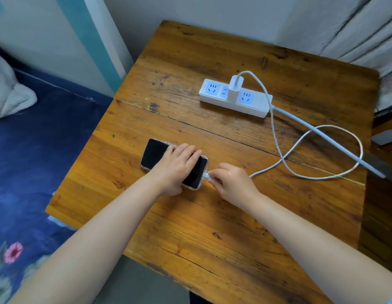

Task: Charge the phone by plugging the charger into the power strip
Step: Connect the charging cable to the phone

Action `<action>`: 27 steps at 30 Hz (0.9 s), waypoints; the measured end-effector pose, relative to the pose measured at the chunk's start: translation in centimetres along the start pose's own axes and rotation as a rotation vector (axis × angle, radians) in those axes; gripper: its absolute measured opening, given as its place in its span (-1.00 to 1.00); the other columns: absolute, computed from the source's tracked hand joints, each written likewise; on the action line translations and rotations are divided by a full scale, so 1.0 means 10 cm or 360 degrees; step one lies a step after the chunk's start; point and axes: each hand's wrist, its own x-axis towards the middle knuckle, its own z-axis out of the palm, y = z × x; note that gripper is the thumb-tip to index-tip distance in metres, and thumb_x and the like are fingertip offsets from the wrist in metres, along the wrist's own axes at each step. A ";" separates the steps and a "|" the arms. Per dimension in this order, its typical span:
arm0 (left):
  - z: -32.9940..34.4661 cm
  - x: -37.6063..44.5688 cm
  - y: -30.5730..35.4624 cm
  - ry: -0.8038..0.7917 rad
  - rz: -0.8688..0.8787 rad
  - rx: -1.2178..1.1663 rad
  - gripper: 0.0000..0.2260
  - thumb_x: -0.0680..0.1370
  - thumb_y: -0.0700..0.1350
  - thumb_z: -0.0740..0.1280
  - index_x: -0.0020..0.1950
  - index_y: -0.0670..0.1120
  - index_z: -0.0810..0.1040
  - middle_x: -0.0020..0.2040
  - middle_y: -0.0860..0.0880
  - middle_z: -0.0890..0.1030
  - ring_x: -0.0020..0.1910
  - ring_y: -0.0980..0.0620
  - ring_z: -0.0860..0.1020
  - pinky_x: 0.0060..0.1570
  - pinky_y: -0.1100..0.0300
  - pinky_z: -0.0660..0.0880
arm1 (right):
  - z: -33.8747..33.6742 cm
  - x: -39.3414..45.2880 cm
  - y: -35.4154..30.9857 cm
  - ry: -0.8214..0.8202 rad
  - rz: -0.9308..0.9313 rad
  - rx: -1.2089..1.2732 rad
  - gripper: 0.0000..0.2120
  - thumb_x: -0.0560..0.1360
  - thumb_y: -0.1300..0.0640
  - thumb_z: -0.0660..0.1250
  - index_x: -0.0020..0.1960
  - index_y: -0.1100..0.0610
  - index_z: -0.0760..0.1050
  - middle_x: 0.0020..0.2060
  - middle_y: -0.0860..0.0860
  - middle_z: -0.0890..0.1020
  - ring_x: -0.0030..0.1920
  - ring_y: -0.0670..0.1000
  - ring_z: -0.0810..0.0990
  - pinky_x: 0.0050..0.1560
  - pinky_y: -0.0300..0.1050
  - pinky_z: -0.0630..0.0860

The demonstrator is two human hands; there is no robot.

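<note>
A black phone (pixel 154 154) in a clear case lies flat on the wooden table (pixel 212 227), screen dark. My left hand (pixel 176 168) presses down on its middle and grips it. My right hand (pixel 231 183) pinches the white cable's connector (pixel 206 176), which sits at the phone's right end. The white cable (pixel 322 128) loops across the table's right side up to a white charger block (pixel 235 87). That block stands plugged into the middle of a white power strip (pixel 256 106) with pale blue sockets, at the far side of the table.
The strip's thick grey cord (pixel 335 142) runs off the table's right edge. A bed with a blue floral sheet (pixel 26 172) and a white pillow (pixel 8 88) lies to the left. Curtains (pixel 366 36) hang at the back right.
</note>
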 end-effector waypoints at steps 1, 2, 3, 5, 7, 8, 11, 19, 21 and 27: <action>0.01 0.04 0.00 -0.0031 0.0013 0.0026 -0.15 0.37 -0.15 0.39 0.46 -0.17 -0.12 0.47 -0.16 0.09 0.44 -0.15 0.03 0.43 -0.05 0.05 | 0.03 -0.01 0.03 -0.0021 0.0047 -0.0051 -0.83 0.49 0.21 0.24 -0.02 0.26 0.55 -0.15 0.21 0.60 -0.11 0.21 0.55 -0.14 0.05 0.48; 0.02 0.09 0.00 -0.0063 0.0019 0.0041 -0.14 0.37 -0.16 0.39 0.46 -0.16 -0.13 0.48 -0.16 0.07 0.45 -0.15 0.03 0.44 -0.05 0.04 | 0.05 -0.02 0.06 -0.0021 0.0091 -0.0100 -0.82 0.50 0.20 0.22 -0.01 0.24 0.55 -0.14 0.20 0.61 -0.09 0.20 0.54 -0.11 0.04 0.45; 0.02 0.15 -0.01 -0.0094 0.0019 0.0044 -0.13 0.37 -0.17 0.40 0.47 -0.15 -0.14 0.49 -0.16 0.05 0.46 -0.15 0.02 0.45 -0.05 0.03 | 0.06 -0.03 0.09 0.0004 0.0126 -0.0140 -0.81 0.51 0.19 0.21 0.00 0.23 0.55 -0.12 0.19 0.62 -0.06 0.19 0.54 -0.07 0.03 0.43; 0.00 0.24 -0.04 -0.0130 0.0026 0.0034 -0.13 0.37 -0.19 0.40 0.47 -0.14 -0.14 0.50 -0.15 0.03 0.47 -0.13 0.00 0.46 -0.04 0.00 | 0.08 -0.02 0.13 0.0082 0.0180 -0.0183 -0.80 0.51 0.18 0.20 0.00 0.21 0.57 -0.12 0.18 0.64 -0.04 0.18 0.52 -0.03 0.02 0.39; -0.03 0.32 -0.07 -0.0133 0.0041 0.0035 -0.14 0.37 -0.23 0.40 0.47 -0.15 -0.13 0.51 -0.14 0.04 0.48 -0.12 -0.01 0.47 -0.03 -0.01 | 0.10 0.01 0.15 0.0137 0.0238 -0.0224 -0.80 0.51 0.18 0.21 -0.03 0.22 0.58 -0.13 0.18 0.64 -0.04 0.18 0.49 -0.06 -0.02 0.33; -0.04 0.35 -0.09 -0.0133 0.0042 0.0036 -0.15 0.38 -0.24 0.39 0.47 -0.15 -0.12 0.51 -0.14 0.03 0.48 -0.12 -0.01 0.47 -0.03 -0.01 | 0.10 0.03 0.14 0.0164 0.0278 -0.0237 -0.80 0.51 0.19 0.21 -0.04 0.23 0.58 -0.14 0.19 0.63 -0.04 0.19 0.48 -0.08 -0.04 0.30; -0.10 0.47 -0.15 -0.0143 0.0001 0.0006 -0.16 0.38 -0.28 0.38 0.47 -0.14 -0.11 0.52 -0.11 0.01 0.50 -0.08 -0.04 0.47 -0.03 -0.01 | 0.10 0.12 0.14 0.0252 0.0389 -0.0226 -0.81 0.50 0.20 0.22 -0.07 0.26 0.58 -0.15 0.22 0.60 -0.04 0.21 0.46 -0.12 -0.07 0.20; -0.22 0.63 -0.33 -0.0193 -0.0161 -0.0042 -0.14 0.38 -0.30 0.37 0.48 -0.10 -0.14 0.54 -0.08 -0.04 0.51 -0.05 -0.08 0.47 -0.06 0.00 | 0.08 0.44 0.16 0.0204 0.0518 -0.0204 -0.78 0.52 0.19 0.16 -0.03 0.25 0.55 -0.08 0.20 0.56 0.03 0.20 0.42 0.02 0.02 0.26; -0.21 0.63 -0.33 -0.0183 -0.0175 -0.0074 -0.15 0.39 -0.32 0.36 0.47 -0.10 -0.16 0.54 -0.07 -0.08 0.51 -0.04 -0.10 0.47 -0.06 -0.02 | 0.07 0.47 0.17 0.0191 0.0512 -0.0206 -0.79 0.51 0.19 0.16 -0.01 0.24 0.55 -0.07 0.20 0.56 0.05 0.20 0.42 0.04 0.01 0.27; 0.03 0.41 -0.04 0.0134 -0.0407 -0.0356 -0.28 0.46 -0.32 0.23 0.47 -0.14 -0.15 0.54 -0.09 -0.11 0.51 -0.01 -0.15 0.47 0.01 -0.10 | 0.04 0.31 0.18 0.0118 0.0468 -0.0137 -0.78 0.49 0.23 0.21 0.11 0.22 0.47 0.01 0.20 0.53 0.09 0.19 0.40 0.11 0.06 0.29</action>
